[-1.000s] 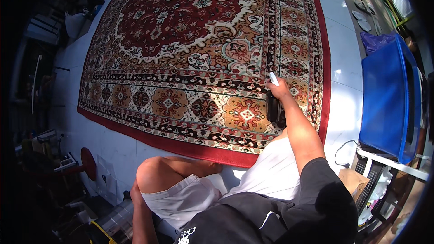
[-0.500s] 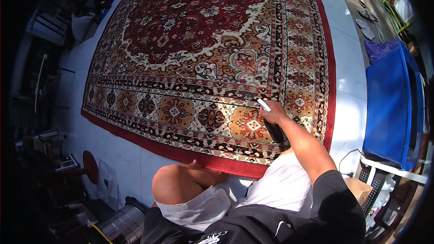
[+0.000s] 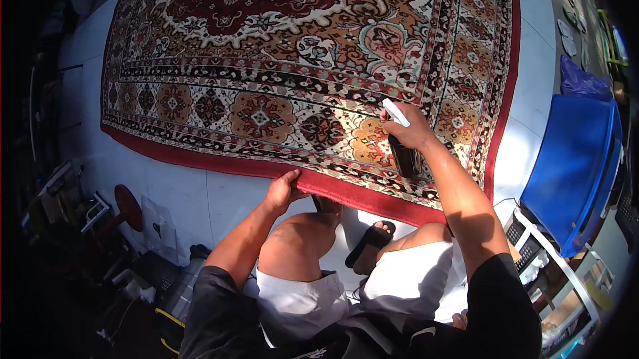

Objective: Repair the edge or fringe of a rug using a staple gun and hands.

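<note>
My right hand [image 3: 411,126] grips a dark spray bottle [image 3: 405,158] with a white trigger head [image 3: 397,111], over the lower right border of a patterned red, cream and brown rug [image 3: 279,13]. My left hand [image 3: 286,189] is closed on the rug's red front edge [image 3: 303,179], which is lifted a little off the white tiles. My bent knees are below that edge, and a black sandal [image 3: 363,247] shows on one foot between them.
A blue plastic bin [image 3: 566,166] stands at right beside a white metal frame [image 3: 559,266], with a purple bag [image 3: 579,79] behind it and slippers [image 3: 567,36] beyond. At lower left are a red round object [image 3: 126,206], a clear cylinder and assorted dark items on white floor tiles [image 3: 170,192].
My left hand has come forward from beside my left knee and taken hold of the rug's edge, raising it slightly. My right hand still holds the bottle. My legs and the view have shifted.
</note>
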Tool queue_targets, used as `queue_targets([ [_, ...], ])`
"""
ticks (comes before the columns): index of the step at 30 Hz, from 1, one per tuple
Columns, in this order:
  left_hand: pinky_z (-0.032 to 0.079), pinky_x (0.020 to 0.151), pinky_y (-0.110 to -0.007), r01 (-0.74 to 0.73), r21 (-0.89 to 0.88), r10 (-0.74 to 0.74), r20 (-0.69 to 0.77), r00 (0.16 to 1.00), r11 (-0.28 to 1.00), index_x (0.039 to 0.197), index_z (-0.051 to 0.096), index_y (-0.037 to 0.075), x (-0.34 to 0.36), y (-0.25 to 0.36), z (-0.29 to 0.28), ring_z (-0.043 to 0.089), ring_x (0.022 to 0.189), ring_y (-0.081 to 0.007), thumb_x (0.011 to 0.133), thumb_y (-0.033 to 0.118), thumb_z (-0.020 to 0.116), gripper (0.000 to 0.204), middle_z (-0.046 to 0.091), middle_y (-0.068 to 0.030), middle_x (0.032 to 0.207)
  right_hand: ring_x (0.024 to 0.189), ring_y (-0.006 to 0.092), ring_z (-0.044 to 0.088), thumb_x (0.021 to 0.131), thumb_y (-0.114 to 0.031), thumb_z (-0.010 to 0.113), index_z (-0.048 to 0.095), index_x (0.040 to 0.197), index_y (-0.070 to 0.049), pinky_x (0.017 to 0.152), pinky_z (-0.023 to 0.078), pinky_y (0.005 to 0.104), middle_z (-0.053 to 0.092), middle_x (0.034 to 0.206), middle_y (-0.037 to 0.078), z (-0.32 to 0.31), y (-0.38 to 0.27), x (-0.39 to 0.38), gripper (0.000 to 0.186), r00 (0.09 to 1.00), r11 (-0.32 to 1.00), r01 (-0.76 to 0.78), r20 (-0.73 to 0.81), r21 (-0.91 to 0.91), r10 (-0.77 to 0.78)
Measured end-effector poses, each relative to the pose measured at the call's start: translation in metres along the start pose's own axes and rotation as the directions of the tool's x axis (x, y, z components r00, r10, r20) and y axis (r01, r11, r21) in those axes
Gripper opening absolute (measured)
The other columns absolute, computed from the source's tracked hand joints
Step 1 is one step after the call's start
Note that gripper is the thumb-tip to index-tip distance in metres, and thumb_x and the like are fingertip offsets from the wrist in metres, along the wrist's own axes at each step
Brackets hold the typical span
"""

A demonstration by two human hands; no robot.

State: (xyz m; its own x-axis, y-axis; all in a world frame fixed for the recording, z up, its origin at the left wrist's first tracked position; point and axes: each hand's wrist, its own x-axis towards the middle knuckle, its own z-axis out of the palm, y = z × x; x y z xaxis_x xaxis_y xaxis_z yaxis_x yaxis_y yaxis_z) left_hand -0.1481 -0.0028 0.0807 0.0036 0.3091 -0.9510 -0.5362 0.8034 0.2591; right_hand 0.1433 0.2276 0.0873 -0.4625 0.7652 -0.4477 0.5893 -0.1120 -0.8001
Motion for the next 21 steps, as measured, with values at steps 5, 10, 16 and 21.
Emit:
queue_targets([
  [5, 0.053, 0.091, -0.045, -0.117, -0.156, 0.109, -0.060, 0.992, 0.981, 0.114, 0.060, 0.002, -0.057, 0.034, 0.020, 0.066, 0.100, -0.0259, 0.098, 0.025, 0.051, 0.030, 0.068, -0.0120, 0.108, 0.065, 0.0207, 0.062, 0.071, -0.025, 0.069, 0.067, 0.083, -0.008, 0.066, 0.047, 0.0350, 0.064, 0.068, 0.007, -0.043, -0.053, -0.006, 0.021, 0.981, 0.971, -0.194, -0.004, -0.142, 0.196],
  [10, 0.056, 0.078, -0.041, -0.242, -0.278, 0.170, -0.259, 0.951, 0.930, 0.107, 0.062, 0.006, -0.082, 0.060, 0.038, 0.067, 0.093, -0.0222, 0.094, 0.023, 0.053, 0.023, 0.069, -0.0079, 0.103, 0.066, 0.0190, 0.062, 0.071, -0.022, 0.069, 0.067, 0.084, -0.007, 0.065, 0.048, 0.0340, 0.064, 0.069, 0.007, -0.094, -0.070, -0.012, 0.020, 0.986, 0.985, -0.160, -0.049, -0.067, 0.156],
  [16, 0.052, 0.059, -0.031, -0.306, -0.239, 0.127, -0.559, 0.819, 0.922, 0.092, 0.060, 0.013, -0.072, 0.081, 0.080, 0.063, 0.072, -0.0136, 0.088, 0.021, 0.059, 0.009, 0.064, -0.0001, 0.084, 0.068, 0.0173, 0.061, 0.072, -0.023, 0.070, 0.067, 0.087, -0.008, 0.067, 0.048, 0.0318, 0.064, 0.073, 0.008, -0.169, -0.032, -0.017, 0.021, 0.965, 0.973, -0.228, 0.123, -0.043, 0.231],
  [21, 0.059, 0.062, -0.034, -0.351, -0.191, 0.176, -0.595, 0.784, 0.917, 0.100, 0.056, 0.011, -0.019, 0.013, 0.130, 0.065, 0.074, -0.0166, 0.090, 0.014, 0.057, 0.010, 0.065, -0.0013, 0.091, 0.081, 0.0289, 0.066, 0.072, -0.026, 0.068, 0.067, 0.085, -0.011, 0.075, 0.051, 0.0384, 0.069, 0.083, 0.012, -0.242, 0.026, -0.019, 0.020, 0.928, 0.915, -0.336, 0.088, -0.222, 0.362],
])
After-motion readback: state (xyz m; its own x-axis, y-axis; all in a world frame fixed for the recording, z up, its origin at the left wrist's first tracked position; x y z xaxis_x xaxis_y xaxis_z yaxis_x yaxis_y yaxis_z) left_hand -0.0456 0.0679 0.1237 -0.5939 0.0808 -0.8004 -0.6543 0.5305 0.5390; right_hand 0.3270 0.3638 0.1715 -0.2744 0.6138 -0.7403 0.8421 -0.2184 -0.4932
